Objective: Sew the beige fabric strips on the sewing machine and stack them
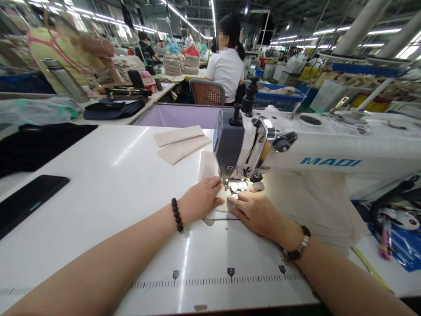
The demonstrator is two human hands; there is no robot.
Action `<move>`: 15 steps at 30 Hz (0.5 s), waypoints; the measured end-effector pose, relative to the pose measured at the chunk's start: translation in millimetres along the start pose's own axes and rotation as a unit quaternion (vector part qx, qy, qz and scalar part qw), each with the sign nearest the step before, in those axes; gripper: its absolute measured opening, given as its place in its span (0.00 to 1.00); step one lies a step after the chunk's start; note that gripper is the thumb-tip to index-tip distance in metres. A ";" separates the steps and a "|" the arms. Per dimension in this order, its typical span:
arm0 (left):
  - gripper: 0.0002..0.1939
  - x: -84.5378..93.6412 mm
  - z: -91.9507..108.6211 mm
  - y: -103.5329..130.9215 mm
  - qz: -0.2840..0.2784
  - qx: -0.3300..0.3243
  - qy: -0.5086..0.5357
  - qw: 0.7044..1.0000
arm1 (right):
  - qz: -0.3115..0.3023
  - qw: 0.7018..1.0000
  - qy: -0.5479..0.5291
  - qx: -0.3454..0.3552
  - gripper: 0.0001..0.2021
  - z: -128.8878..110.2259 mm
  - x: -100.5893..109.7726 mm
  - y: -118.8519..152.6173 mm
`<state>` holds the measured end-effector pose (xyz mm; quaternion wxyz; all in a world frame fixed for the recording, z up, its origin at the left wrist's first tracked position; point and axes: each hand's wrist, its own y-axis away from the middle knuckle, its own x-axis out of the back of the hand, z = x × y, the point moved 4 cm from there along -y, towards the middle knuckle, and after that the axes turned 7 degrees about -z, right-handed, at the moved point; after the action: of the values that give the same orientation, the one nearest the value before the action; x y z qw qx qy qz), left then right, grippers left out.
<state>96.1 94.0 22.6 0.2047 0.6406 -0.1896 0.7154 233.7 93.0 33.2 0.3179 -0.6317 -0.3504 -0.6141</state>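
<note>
A beige fabric piece (pixel 208 164) lies under the presser foot (pixel 237 186) of a white sewing machine (pixel 329 145), lit by its lamp. My left hand (pixel 202 197) rests on this fabric left of the needle area, fingers laid flat and thumb apart. Close to the front of the foot, my right hand (pixel 258 213) has thumb and fingers closed at the fabric's near edge. The gap between both hands is small. Most of the fabric is hidden by my hands and the machine head.
Folded beige pieces (pixel 182 142) lie behind my left hand. More beige fabric sheets (pixel 315 206) sit under the machine arm. A phone (pixel 29 202) and black cloth (pixel 39 145) are at left. A yellow tape (pixel 371 267) lies at right. A co-worker (pixel 226 70) sits ahead.
</note>
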 end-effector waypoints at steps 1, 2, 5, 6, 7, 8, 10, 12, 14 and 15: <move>0.18 0.6 0.2 0.2 0.000 -0.003 -0.001 1.000 | -0.001 1.000 0.000 0.002 0.09 0.0 -0.4 0.1; 0.18 1.3 0.3 0.3 -0.002 -0.007 -0.002 1.000 | -0.001 1.000 0.000 0.005 0.09 -0.1 -0.8 0.1; 0.18 3.1 0.0 0.3 -0.010 -0.011 0.002 1.000 | 0.000 1.000 0.000 0.012 0.10 -0.3 -1.3 -0.1; 0.18 3.3 -0.4 -0.1 -0.013 -0.011 0.004 1.000 | 0.001 1.000 0.002 0.012 0.10 -0.4 -1.2 -0.4; 0.18 3.1 -1.0 -0.7 -0.018 -0.011 0.005 1.000 | 0.000 1.000 0.003 0.011 0.10 -0.5 -0.9 -0.8; 0.19 2.6 -1.9 -1.4 -0.021 -0.009 0.005 1.000 | -0.002 1.000 0.003 0.009 0.10 -0.6 -0.7 -1.3; 0.20 1.4 -3.9 -2.6 -0.025 -0.004 0.004 1.000 | -0.006 1.000 0.002 0.003 0.10 -0.5 -0.5 -1.8; 0.20 1.6 -4.3 -1.9 -0.023 -0.006 0.005 1.000 | -0.010 1.000 0.001 0.002 0.10 -0.2 -0.5 -1.5; 0.14 4.0 -1.2 1.6 -0.018 -0.022 0.009 1.000 | -0.011 1.000 -0.005 0.017 0.10 -0.4 -0.8 -0.1; 0.11 5.5 2.0 4.3 -0.021 -0.039 0.014 0.999 | -0.012 0.999 -0.010 0.030 0.10 -0.8 -0.9 0.8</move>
<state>95.0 89.6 28.2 0.2471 0.6262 -0.2007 0.7117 233.9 91.8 32.4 0.3258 -0.6239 -0.3790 -0.6008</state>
